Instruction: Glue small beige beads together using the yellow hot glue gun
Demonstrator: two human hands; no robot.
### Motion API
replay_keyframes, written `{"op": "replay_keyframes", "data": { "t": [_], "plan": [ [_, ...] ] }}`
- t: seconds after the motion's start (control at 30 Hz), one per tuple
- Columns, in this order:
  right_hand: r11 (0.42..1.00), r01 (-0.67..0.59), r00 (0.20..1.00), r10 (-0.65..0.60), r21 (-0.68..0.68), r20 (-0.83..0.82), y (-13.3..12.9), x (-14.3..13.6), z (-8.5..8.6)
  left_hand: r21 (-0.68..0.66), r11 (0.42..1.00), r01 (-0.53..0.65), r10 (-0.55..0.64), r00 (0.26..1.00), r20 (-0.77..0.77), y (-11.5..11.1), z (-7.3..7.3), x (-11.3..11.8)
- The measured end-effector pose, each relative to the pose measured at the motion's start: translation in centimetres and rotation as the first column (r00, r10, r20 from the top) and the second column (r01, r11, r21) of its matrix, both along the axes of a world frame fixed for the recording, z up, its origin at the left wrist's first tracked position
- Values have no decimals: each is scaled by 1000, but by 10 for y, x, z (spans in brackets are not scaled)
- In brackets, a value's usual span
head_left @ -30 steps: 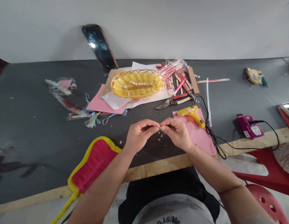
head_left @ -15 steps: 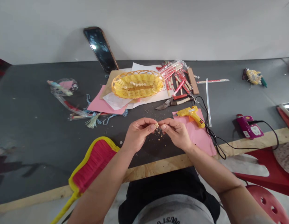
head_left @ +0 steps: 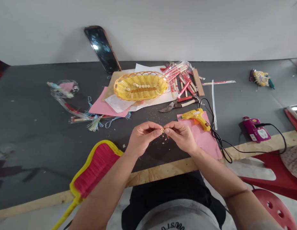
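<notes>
Between my fingertips is a small, pale, knobbly piece [head_left: 162,130], mostly covered by the fingers, so its kind is unclear. My left hand [head_left: 145,135] pinches it from the left, thumb against forefinger. From the other side my right hand [head_left: 179,135] pinches it too, and the two hands' fingertips nearly meet. Pale crumbs [head_left: 163,143] lie on the dark table [head_left: 139,163] just under the hands. Beyond them stands a yellow woven basket [head_left: 119,89] with a short row of similar pale pieces [head_left: 141,86] in it.
Right of my hands, a yellow glue gun [head_left: 195,117] rests on pink paper [head_left: 202,140], its cord reaching a purple power box [head_left: 257,130]. Pruning shears [head_left: 171,106] lie near wrapped chopsticks [head_left: 180,76]. A phone [head_left: 102,51] leans on the wall. At left is a red, yellow-edged fan-shaped object [head_left: 95,167].
Both hands keep their pinch on the small piece, which now shows less between the fingertips. The left fingertips have shifted slightly right. Nothing on the table has been moved.
</notes>
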State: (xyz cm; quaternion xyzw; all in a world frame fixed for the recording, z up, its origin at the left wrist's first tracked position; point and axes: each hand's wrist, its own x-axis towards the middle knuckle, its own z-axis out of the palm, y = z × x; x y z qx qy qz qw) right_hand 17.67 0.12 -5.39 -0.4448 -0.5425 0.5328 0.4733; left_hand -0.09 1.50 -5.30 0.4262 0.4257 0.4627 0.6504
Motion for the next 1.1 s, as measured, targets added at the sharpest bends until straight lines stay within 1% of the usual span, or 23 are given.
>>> {"op": "replay_keyframes", "data": {
  "t": [0.13,0.27,0.4,0.53,0.77,0.9,1.1],
  "plan": [
    [999,-13,997,9,-53,-79,1,-1,0,31,999,7,-6,999,-31,0,-4,-1],
    [995,-35,990,21,-97,-142,3,-1,2,27,999,19,-18,999,-26,0,-4,-1],
    [992,-32,981,8,-120,-194,3,-2,1,-24,999,32,-32,999,30,0,1,0],
    [992,-37,979,12,-123,-203,3,-3,-1,-61,997,36,-31,996,90,1,5,3],
    [988,-63,964,24,-140,-265,2,-3,0,-98,995,25,-9,987,160,2,8,4],
    [988,-76,969,40,-137,-246,1,-2,1,-89,995,34,-21,990,142,1,7,3],
    [989,-80,978,54,-126,-201,1,-2,2,-51,998,41,-38,997,67,1,5,2]
  ]
}}
